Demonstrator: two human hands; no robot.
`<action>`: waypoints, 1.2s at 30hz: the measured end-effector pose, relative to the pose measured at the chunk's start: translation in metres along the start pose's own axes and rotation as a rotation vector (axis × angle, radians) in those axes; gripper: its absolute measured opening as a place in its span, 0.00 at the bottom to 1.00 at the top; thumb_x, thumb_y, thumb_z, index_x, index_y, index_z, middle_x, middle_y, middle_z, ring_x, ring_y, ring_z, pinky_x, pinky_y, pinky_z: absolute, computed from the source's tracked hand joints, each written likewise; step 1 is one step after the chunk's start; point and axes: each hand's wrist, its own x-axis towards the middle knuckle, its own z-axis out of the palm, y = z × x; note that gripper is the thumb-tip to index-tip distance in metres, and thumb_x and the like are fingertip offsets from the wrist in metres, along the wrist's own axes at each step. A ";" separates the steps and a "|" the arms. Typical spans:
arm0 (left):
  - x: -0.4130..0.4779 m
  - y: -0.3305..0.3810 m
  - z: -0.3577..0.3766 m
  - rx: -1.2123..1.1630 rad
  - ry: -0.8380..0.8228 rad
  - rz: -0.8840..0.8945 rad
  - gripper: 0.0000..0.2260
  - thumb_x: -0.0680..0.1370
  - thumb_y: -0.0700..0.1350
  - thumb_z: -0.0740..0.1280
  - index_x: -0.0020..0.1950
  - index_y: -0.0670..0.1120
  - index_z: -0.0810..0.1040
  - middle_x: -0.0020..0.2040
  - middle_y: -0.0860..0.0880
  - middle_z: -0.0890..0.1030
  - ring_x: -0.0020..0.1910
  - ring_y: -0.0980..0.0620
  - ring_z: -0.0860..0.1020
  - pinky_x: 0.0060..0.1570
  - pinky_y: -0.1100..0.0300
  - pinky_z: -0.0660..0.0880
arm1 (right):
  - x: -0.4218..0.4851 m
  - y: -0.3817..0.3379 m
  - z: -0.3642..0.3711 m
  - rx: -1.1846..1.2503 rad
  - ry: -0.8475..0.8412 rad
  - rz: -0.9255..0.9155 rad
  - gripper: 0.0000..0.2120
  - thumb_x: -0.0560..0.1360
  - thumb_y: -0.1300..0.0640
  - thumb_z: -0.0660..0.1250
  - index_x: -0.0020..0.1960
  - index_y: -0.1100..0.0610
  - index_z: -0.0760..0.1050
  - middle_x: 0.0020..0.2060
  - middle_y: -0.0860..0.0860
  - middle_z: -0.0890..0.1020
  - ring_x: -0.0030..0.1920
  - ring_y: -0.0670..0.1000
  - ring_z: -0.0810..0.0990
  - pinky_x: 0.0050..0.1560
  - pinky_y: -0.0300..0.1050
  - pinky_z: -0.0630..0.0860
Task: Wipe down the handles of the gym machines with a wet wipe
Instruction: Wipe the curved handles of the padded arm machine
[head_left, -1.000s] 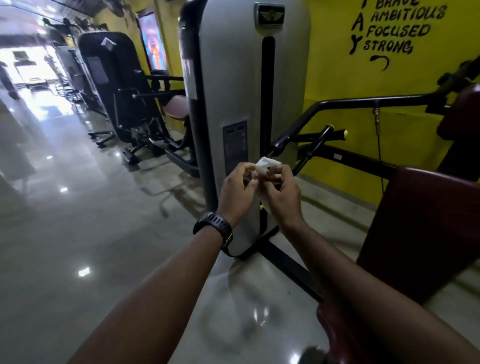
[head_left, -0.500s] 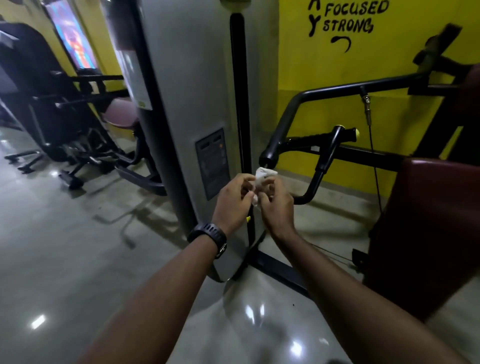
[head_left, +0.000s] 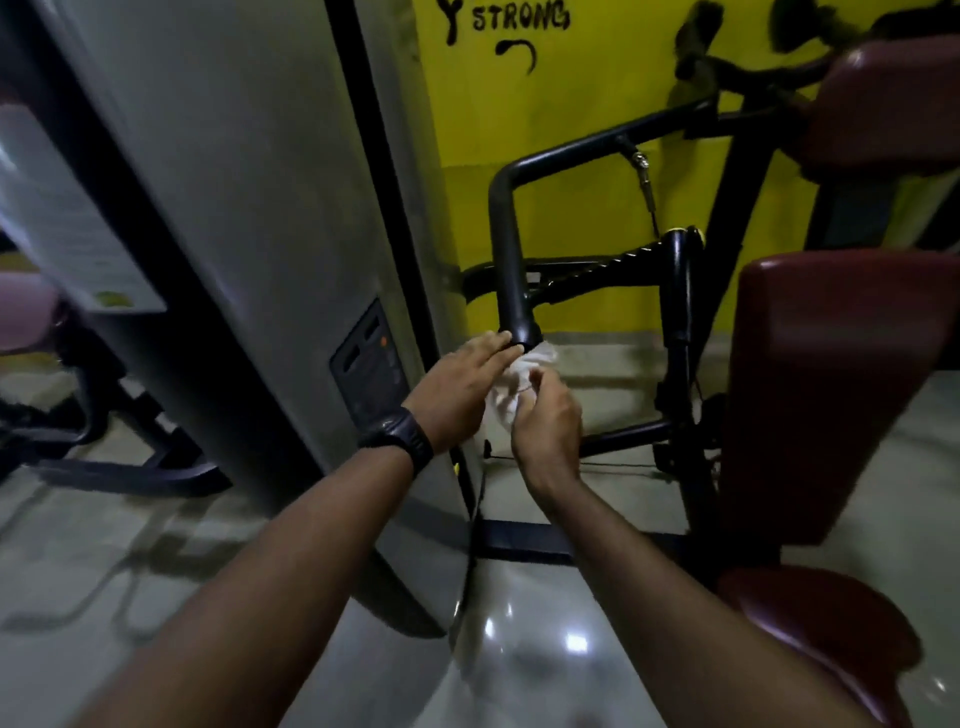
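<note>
Your right hand (head_left: 546, 418) pinches the wet wipe (head_left: 506, 389) just below the handle (head_left: 508, 249) end. Your left hand (head_left: 460, 382), fingers straight, touches that end.

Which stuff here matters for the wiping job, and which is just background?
Job: wipe, pinched by right hand; left hand touching black handle at its end; ridged grip behind.
Background: wristwatch, maroon pad, grey machine cover, yellow wall.

I count hands: 2, left hand (head_left: 457, 384), right hand (head_left: 545, 421) | wet wipe (head_left: 501, 402): 1 | wristwatch (head_left: 400, 441): 1 | black handles: 2, near handle (head_left: 511, 260), far handle (head_left: 675, 291) | maroon pads: 3, back pad (head_left: 831, 389), seat pad (head_left: 810, 623), upper pad (head_left: 883, 104) | grey weight tower (head_left: 260, 208): 1
</note>
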 end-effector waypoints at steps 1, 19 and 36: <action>0.006 -0.011 0.000 0.034 -0.056 0.066 0.36 0.71 0.25 0.62 0.78 0.43 0.64 0.78 0.40 0.64 0.77 0.40 0.63 0.70 0.42 0.69 | 0.002 -0.003 0.009 -0.044 0.037 0.022 0.09 0.82 0.58 0.61 0.59 0.57 0.77 0.52 0.53 0.81 0.51 0.51 0.78 0.52 0.49 0.76; 0.055 -0.074 0.021 0.028 -0.202 0.330 0.42 0.73 0.27 0.59 0.82 0.49 0.47 0.83 0.50 0.46 0.81 0.52 0.44 0.78 0.54 0.43 | 0.020 -0.010 0.066 -0.892 0.042 0.116 0.31 0.83 0.52 0.56 0.79 0.67 0.51 0.74 0.62 0.66 0.72 0.60 0.67 0.73 0.55 0.62; 0.060 -0.076 0.048 -0.139 -0.129 0.382 0.48 0.68 0.25 0.62 0.82 0.46 0.44 0.83 0.48 0.44 0.81 0.49 0.39 0.77 0.53 0.38 | 0.021 -0.020 0.073 -1.007 0.043 0.232 0.26 0.81 0.54 0.61 0.74 0.64 0.58 0.60 0.59 0.75 0.56 0.55 0.77 0.54 0.49 0.75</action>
